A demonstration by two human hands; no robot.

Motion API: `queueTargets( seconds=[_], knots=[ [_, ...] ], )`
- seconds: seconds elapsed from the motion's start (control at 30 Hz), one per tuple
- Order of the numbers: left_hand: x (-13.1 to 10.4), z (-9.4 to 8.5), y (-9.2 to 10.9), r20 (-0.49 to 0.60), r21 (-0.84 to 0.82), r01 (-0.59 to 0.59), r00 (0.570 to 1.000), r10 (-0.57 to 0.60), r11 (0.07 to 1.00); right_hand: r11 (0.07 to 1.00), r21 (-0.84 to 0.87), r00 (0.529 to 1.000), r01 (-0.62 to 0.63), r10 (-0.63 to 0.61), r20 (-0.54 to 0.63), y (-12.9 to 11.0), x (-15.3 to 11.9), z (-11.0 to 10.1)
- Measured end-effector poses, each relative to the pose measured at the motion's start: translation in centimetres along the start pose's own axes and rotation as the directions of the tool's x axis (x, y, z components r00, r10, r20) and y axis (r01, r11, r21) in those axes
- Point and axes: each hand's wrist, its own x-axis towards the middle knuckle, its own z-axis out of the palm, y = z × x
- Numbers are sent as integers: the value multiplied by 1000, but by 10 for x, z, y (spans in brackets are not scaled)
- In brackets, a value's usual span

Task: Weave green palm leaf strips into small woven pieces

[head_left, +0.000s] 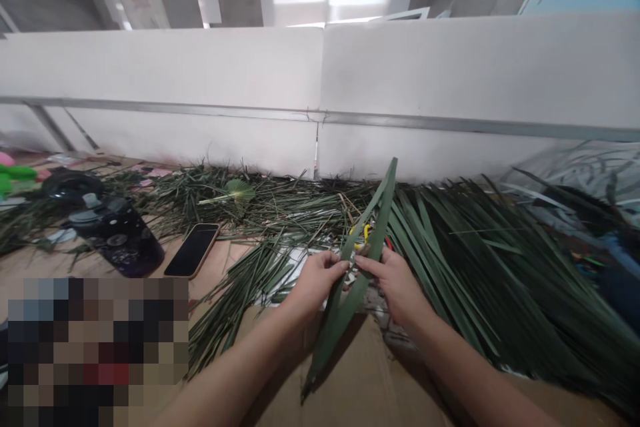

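Note:
Between my two hands a long green palm leaf strip point(356, 293) slants upward, with two lengths spread apart in the middle and meeting near the top tip. My left hand point(320, 277) pinches the left length between thumb and fingers. On the other side my right hand point(395, 280) grips the wider right length, thumb on its face. The lower pointed end hangs over brown cardboard point(370, 373). Just behind the strip, yellow handles point(367, 233) of a tool show in part; the rest of it is hidden.
Long leaf strips point(465, 247) are heaped at the right, and thinner cut pieces point(240, 287) lie at the left. A phone point(194, 250) and a dark bottle point(120, 237) stand farther left. A white panel point(200, 73) closes off the back. The lower left corner is pixelated.

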Motion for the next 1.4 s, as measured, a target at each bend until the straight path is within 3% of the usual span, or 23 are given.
queueTargets(
  seconds=[0.37, 0.57, 0.93, 1.4],
  knots=[
    [4, -1, -4, -55, 66, -58, 997, 62, 996, 998, 17, 998, -54, 53, 12, 4, -1, 4],
    [3, -4, 4, 35, 143, -7, 999, 2, 990, 1000, 9, 998, -23, 24, -66, 3, 3, -3],
    [4, -1, -7, -3, 79, -29, 1000, 29, 997, 1000, 6, 1000, 12, -12, -10, 11, 6, -3],
    [8, -3, -5, -67, 86, -84, 994, 89, 993, 1000, 6, 1000, -17, 17, 0, 6, 4, -3]
  ],
)
